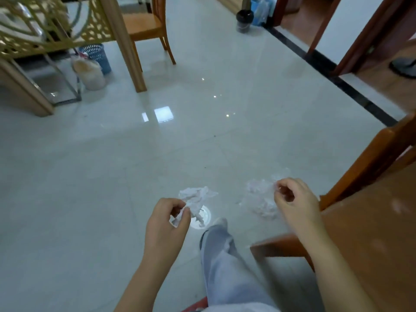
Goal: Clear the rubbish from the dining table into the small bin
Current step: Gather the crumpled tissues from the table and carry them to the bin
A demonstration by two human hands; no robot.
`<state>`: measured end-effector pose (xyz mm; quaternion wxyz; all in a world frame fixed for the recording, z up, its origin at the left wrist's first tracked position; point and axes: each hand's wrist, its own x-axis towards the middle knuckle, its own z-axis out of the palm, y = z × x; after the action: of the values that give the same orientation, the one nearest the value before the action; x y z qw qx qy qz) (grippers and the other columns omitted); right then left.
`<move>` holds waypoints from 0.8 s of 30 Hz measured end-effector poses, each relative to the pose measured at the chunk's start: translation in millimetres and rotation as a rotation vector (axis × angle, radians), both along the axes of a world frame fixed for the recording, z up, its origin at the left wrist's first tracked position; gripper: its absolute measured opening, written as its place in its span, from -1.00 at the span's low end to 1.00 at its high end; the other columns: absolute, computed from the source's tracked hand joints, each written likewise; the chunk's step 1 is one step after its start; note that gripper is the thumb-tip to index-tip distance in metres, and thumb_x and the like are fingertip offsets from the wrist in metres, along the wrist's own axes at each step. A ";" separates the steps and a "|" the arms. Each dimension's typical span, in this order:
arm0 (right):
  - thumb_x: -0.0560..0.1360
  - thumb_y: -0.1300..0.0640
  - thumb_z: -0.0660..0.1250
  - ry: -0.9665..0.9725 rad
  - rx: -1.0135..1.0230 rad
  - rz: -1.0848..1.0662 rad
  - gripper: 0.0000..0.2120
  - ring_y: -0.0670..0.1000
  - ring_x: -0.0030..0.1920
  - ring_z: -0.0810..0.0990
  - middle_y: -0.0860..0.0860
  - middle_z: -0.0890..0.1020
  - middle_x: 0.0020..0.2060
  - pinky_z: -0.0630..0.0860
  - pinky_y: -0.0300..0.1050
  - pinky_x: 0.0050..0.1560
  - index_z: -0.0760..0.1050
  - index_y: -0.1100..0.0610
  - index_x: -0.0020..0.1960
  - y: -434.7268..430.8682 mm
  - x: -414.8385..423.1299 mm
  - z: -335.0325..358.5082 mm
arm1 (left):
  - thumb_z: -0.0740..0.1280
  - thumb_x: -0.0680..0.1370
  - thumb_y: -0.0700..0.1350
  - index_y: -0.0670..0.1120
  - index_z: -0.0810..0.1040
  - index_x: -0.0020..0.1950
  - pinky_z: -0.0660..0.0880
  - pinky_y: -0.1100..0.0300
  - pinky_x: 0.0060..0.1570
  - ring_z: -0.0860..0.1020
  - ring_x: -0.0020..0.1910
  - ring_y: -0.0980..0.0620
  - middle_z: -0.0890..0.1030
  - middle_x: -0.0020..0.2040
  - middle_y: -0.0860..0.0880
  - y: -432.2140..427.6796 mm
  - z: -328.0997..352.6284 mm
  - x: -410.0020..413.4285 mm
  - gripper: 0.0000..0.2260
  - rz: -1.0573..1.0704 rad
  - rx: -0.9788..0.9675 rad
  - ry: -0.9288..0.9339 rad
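Observation:
My left hand [167,224] pinches a crumpled white tissue [197,198] between thumb and fingers, low in the middle of the head view, above the floor. My right hand [292,199] pinches a second, blurred wad of white tissue [261,199] at about the same height, to the right. A small black bin [244,21] stands on the floor far ahead by a wall corner. A blue mesh basket [96,56] stands far left under a table.
A wooden chair [360,221] fills the lower right, close to my right arm. Another wooden chair [146,28] and a table leg [128,50] stand at the upper left. My leg in pale trousers [222,262] steps forward on the glossy tiled floor [90,176].

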<state>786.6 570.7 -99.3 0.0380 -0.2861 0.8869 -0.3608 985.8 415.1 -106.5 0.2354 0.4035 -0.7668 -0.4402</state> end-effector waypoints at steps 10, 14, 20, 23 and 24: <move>0.41 0.39 0.30 -0.048 -0.153 -0.082 -0.85 -0.15 -0.27 0.48 0.08 0.49 -0.24 0.29 -0.53 -0.24 0.53 0.19 -0.12 -106.4 -176.2 6.8 | 0.36 0.44 -0.26 0.11 0.41 -0.24 0.31 0.53 -0.22 0.44 -0.19 0.30 0.51 -0.24 0.08 -121.4 30.1 -217.7 -0.73 -0.229 -0.112 -0.012; 0.41 0.41 0.28 -0.073 -0.212 -0.200 -0.78 -0.29 -0.25 0.45 0.04 0.47 -0.24 0.30 -0.55 -0.23 0.54 0.12 -0.10 -120.7 -230.3 11.4 | 0.36 0.44 -0.28 0.11 0.41 -0.25 0.31 0.55 -0.23 0.45 -0.20 0.30 0.49 -0.25 0.09 -143.1 32.7 -301.4 -0.71 -0.340 -0.115 0.010; 0.42 0.40 0.27 -0.130 -0.171 -0.414 -0.79 -0.23 -0.24 0.45 -0.06 0.45 -0.24 0.31 -0.54 -0.22 0.54 0.14 -0.07 -128.1 -310.2 -1.7 | 0.36 0.44 -0.28 0.10 0.43 -0.25 0.32 0.53 -0.20 0.45 -0.20 0.30 0.51 -0.26 0.08 -172.4 16.9 -429.3 -0.73 -0.527 -0.044 0.016; 0.41 0.42 0.27 -0.104 -0.116 -0.508 -0.79 -0.20 -0.24 0.45 -0.03 0.46 -0.26 0.32 -0.52 -0.24 0.55 0.17 -0.06 -140.0 -364.8 -4.3 | 0.35 0.44 -0.27 0.10 0.44 -0.24 0.32 0.53 -0.21 0.46 -0.20 0.28 0.51 -0.25 0.08 -196.8 12.8 -503.0 -0.74 -0.606 -0.032 0.040; 0.41 0.42 0.27 -0.086 -0.097 -0.533 -0.79 -0.17 -0.24 0.46 0.00 0.46 -0.26 0.32 -0.51 -0.25 0.55 0.18 -0.07 -145.3 -383.7 -2.8 | 0.35 0.45 -0.27 0.09 0.44 -0.24 0.32 0.52 -0.21 0.46 -0.20 0.28 0.51 -0.24 0.07 -204.7 13.8 -527.1 -0.76 -0.633 -0.027 0.050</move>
<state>402.9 425.4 -102.1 -0.0343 -0.0284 0.9101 -0.4120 458.7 210.4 -92.7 0.1107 0.1305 -0.8542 -0.4910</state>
